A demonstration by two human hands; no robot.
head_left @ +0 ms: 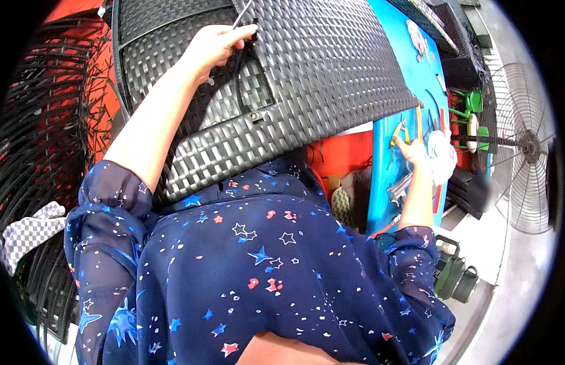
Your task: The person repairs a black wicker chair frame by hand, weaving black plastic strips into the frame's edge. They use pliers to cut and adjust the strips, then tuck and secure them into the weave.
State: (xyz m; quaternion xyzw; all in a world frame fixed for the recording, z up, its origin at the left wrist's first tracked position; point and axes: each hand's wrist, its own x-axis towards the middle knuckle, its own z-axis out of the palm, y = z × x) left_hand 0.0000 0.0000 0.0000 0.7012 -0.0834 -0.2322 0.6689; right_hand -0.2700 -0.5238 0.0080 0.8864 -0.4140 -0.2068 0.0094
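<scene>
A large black woven wicker panel point(331, 55) lies tilted over my lap, with a framed opening in its weave near the left. My left hand point(215, 47) is at the top of that opening, its fingers pinched on a thin pale rod-like piece point(242, 14). A loose dark strand point(237, 82) hangs from near these fingers toward the panel's lower band. Off to the right, my right hand point(411, 152) reaches over the blue table with thumb and fingers apart, right at yellow-handled pliers point(405, 126). Whether it touches them I cannot tell. A slim yellow stick point(419, 121) lies beside them.
Clear plastic wrap point(441, 157) sits on the blue table point(386, 9) right of my hand. A caged fan point(529, 146) stands at the far right. Black woven strands point(42, 115) fill the left side, with a checked cloth point(30, 234) below. A green-black power tool point(456, 280) lies at the lower right.
</scene>
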